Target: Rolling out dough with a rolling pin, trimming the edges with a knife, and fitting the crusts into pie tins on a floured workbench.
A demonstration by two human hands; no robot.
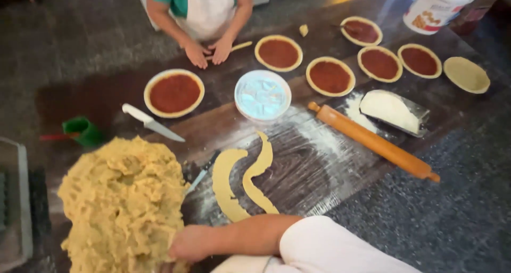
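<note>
Reaching across the lower frame, the person's hand (192,243) presses against the big mound of yellow dough (122,204) at lower left.

Head view: which hand this is cannot be told, nor whether its fingers grip; no second hand shows. Two curved dough strips (242,180) lie on the floured table (314,161) at centre, a rolling pin (375,142) to their right, a white-handled knife (151,122) above the mound. Sauce-filled tart shells (174,93) line the upper frame, where a co-worker's hands (208,52) rest.

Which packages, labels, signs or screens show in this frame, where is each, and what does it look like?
Tub: far right end of the table, behind the sauce-filled tart shells; round, white, with a label in reddish and tan patches, partly cut off by the frame edge.
No signs or screens in view.
</note>
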